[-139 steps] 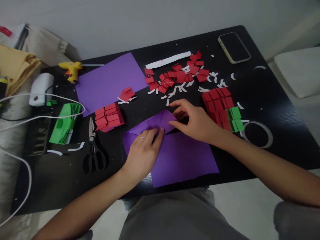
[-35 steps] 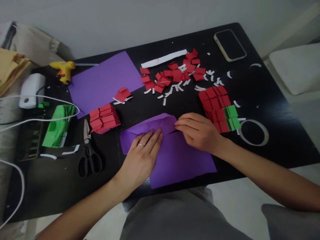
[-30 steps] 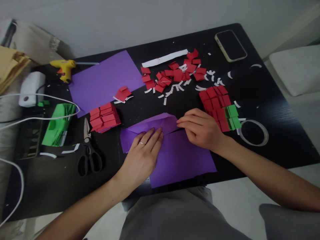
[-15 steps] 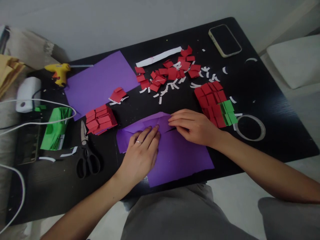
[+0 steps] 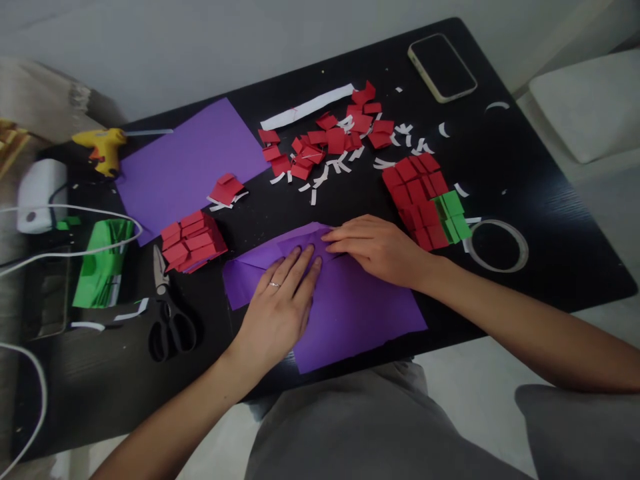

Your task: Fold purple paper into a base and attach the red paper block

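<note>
Lying partly folded, creased purple paper (image 5: 363, 310)

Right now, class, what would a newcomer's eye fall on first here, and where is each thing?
Probably the folded purple paper at the near edge of the table, with the left hand lying on it and the right hand at its fold. Next come the bright red paper pieces scattered beyond the hands, then the yellow glue gun toward the far left.
</note>
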A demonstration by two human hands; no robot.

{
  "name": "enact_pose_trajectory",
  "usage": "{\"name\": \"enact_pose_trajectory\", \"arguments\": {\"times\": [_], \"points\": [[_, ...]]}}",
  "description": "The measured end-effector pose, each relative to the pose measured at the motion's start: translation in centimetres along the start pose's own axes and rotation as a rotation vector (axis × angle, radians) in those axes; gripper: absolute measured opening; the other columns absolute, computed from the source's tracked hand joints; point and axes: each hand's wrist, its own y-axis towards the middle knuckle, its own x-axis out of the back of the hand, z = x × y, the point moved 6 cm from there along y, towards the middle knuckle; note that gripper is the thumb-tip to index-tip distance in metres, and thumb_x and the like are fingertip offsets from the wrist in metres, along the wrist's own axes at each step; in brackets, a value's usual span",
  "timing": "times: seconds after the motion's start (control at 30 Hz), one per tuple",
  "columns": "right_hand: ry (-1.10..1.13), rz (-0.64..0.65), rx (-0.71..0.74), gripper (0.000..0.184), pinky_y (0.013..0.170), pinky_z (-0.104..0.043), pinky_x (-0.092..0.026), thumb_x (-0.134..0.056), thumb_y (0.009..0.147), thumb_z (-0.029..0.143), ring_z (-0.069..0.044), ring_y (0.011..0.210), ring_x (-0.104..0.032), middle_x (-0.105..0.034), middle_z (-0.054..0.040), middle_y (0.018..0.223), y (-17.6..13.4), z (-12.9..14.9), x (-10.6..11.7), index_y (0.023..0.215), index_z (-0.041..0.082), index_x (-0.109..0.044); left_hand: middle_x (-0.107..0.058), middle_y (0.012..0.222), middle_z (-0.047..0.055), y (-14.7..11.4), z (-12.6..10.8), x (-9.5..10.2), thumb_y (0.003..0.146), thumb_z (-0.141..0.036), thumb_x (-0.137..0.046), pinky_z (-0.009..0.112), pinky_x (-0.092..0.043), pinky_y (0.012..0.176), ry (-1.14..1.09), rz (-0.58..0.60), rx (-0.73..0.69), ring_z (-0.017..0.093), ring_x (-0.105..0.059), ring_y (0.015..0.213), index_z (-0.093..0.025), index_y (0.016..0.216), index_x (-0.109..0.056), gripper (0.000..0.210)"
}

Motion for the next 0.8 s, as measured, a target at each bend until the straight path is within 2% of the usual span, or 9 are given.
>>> {"name": "enact_pose_trajectory", "arguments": {"times": [0.33, 0.53, 0.67, 0.8], "points": [[-0.056, 0.082, 0.014, 0.038, 0.100, -0.049, -0.059, -0.046, 0.105, 0.008, -0.028, 0.124, -0.067, -0.078, -0.0073, 0.129, -0.2, 0.6, -0.4, 0.122, 0.019, -0.078, -0.055, 0.158, 0.022, 0.5, 0.0, 0.1, 0.104, -0.018, -0.053, 0.056, -0.050, 0.114, -0.011, -0.014, 0.001, 0.038, -0.056, 0.143, -0.006, 0.145, -0.059, 0.043], [-0.143, 0.053, 0.046, 0.042, 0.103, -0.049, -0.058, -0.045, 0.102, 0.002, -0.031, 0.133, -0.062, -0.077, -0.0054, 0.131, 0.0, 1.5, -0.6, 0.129, 0.017, -0.074, -0.056, 0.157, 0.021, 0.5, 0.1, 0.1, 0.104, -0.017, -0.053, 0.055, -0.049, 0.116, -0.032, -0.004, -0.001, 0.037, -0.053, 0.145, -0.005, 0.147, -0.057, 0.045], [-0.172, 0.019, 0.053, 0.037, 0.102, -0.050, -0.058, -0.049, 0.102, 0.006, -0.033, 0.133, -0.061, -0.077, -0.0049, 0.130, 0.3, 1.9, -0.4, 0.127, 0.018, -0.075, -0.057, 0.156, 0.020, 0.5, 0.2, 0.2, 0.105, -0.018, -0.053, 0.055, -0.049, 0.116, -0.067, -0.012, 0.011, 0.036, -0.053, 0.145, -0.006, 0.146, -0.057, 0.043], [-0.218, 0.058, 0.046, 0.038, 0.104, -0.052, -0.057, -0.049, 0.103, 0.008, -0.033, 0.136, -0.059, -0.076, -0.0090, 0.133, 0.7, 2.7, -0.7, 0.132, 0.015, -0.072, -0.062, 0.151, 0.019, 0.6, 0.4, 0.3, 0.105, -0.020, -0.053, 0.054, -0.050, 0.114, -0.099, -0.015, 0.040, 0.035, -0.055, 0.143, -0.009, 0.143, -0.060, 0.040]]}}
